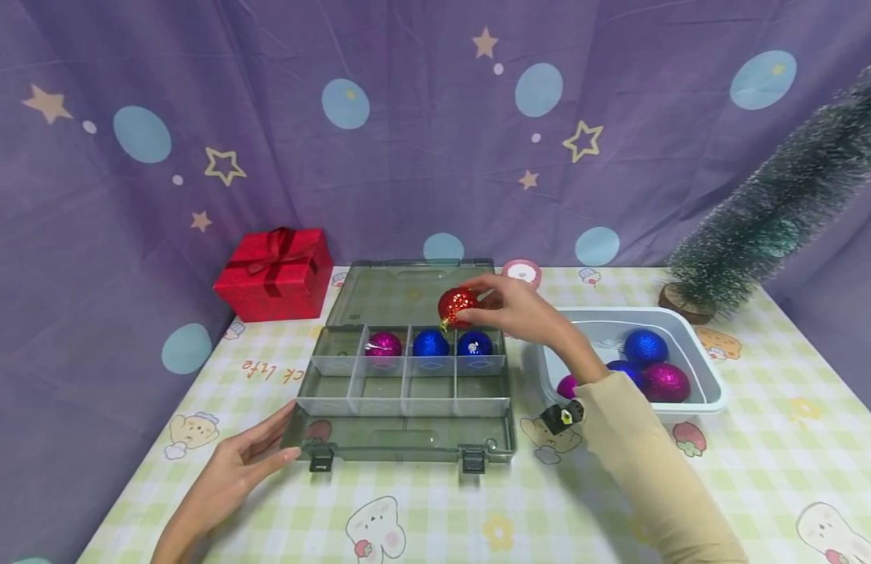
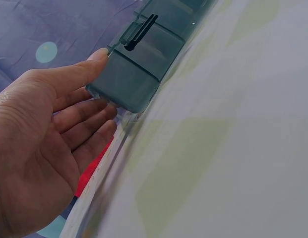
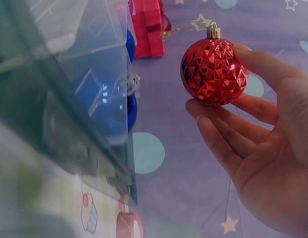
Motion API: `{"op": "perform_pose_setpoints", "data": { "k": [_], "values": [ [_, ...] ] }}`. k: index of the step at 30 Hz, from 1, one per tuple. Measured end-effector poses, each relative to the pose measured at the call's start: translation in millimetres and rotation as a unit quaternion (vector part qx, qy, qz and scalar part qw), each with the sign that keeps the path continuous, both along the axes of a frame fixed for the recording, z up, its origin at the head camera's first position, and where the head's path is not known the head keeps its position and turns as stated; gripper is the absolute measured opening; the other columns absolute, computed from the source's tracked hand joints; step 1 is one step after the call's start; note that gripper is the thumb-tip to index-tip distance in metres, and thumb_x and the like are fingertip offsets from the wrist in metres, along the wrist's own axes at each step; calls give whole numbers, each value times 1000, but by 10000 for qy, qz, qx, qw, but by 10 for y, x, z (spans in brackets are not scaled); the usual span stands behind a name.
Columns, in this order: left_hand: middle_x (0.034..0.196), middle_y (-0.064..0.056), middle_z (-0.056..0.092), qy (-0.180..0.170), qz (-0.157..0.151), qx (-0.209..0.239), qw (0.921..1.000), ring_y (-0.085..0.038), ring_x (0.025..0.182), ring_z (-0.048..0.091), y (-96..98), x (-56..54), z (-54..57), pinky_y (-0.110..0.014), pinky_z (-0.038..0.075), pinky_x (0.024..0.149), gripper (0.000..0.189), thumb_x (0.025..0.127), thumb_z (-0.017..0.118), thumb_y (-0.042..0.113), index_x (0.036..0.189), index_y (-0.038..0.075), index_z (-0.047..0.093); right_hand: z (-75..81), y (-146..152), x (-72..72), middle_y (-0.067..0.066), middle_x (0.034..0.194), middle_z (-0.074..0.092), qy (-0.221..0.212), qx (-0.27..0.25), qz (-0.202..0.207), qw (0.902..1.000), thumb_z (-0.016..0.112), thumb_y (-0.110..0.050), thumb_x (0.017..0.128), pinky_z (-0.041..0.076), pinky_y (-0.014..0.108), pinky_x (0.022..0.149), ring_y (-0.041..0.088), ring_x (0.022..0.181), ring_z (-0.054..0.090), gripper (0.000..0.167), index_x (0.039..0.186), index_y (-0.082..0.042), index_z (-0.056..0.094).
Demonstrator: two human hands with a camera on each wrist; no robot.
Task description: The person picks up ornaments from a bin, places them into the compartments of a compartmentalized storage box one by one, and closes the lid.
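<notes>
A red faceted Christmas bauble [image 1: 456,308] with a gold cap is pinched between the thumb and fingers of my right hand [image 1: 509,307], above the back row of the compartment box [image 1: 406,406]. In the right wrist view the bauble [image 3: 214,72] hangs beside the box wall, gold string at its cap. The back row holds a magenta glitter bauble [image 1: 384,345] and two blue baubles [image 1: 431,345]; its leftmost compartment is empty. My left hand [image 1: 231,464] holds the box's front left corner, thumb at the front edge [image 2: 98,55] and fingers along the side.
Right of the box stands a white tub [image 1: 710,376] with blue and magenta baubles [image 1: 665,383]. Behind it a small frosted tree [image 1: 767,211] rises from a wooden base. A red gift box [image 1: 276,274] sits at the back left. The box's lid [image 1: 379,290] lies folded back.
</notes>
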State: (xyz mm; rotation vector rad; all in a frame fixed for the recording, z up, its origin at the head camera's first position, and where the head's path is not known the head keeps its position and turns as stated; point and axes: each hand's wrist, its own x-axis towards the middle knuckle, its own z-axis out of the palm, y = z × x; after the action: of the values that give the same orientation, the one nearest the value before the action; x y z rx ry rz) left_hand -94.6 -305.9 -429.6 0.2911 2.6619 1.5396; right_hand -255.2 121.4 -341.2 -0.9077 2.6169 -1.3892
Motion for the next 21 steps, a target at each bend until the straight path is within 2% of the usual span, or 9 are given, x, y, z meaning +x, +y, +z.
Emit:
{"op": "perform_pose_setpoints", "data": {
  "k": [3,8,10,13,19,21],
  "values": [
    [158,-12,43,-1,3,-20,10000,8,130,43,4,-4,3,-9,44,101,65,99,74,22,156,5,46,3,-75,-16,13,124,70,54,-30,72,10000,78,-23,96,63,39,85,26,101,72,47,136,-3,65],
    [158,-11,43,-75,29,-59,10000,-21,139,43,13,-4,9,-10,44,101,65,100,73,24,156,6,46,-10,-209,-45,14,126,69,64,-8,196,9998,78,-23,95,62,39,87,26,102,72,47,136,-4,65],
    [158,-10,43,-93,42,-70,9999,-28,139,42,15,-4,11,-10,44,101,66,100,73,24,156,6,45,-21,-266,-55,14,127,69,62,40,226,9997,78,-24,96,62,38,88,25,103,72,47,136,-4,65],
    [159,-11,42,-80,40,-81,9999,-24,139,42,12,-3,9,-10,44,101,66,100,73,24,156,6,45,-39,-354,-81,15,128,68,47,53,297,9995,77,-23,96,61,37,89,26,104,72,47,137,-3,64],
    [159,-13,42,-93,36,-104,9999,5,131,43,2,-7,-7,-10,44,101,67,100,73,26,157,5,44,-50,-524,-119,15,127,68,170,132,358,9991,76,-26,97,62,35,85,25,101,72,48,137,-3,65],
    [159,-13,42,-96,37,-117,9999,10,128,43,2,-11,-11,-10,44,101,68,100,73,27,157,4,44,-46,-575,-123,15,128,68,179,146,375,9990,76,-27,97,62,35,86,25,102,71,49,139,-4,64]
  ]
}}
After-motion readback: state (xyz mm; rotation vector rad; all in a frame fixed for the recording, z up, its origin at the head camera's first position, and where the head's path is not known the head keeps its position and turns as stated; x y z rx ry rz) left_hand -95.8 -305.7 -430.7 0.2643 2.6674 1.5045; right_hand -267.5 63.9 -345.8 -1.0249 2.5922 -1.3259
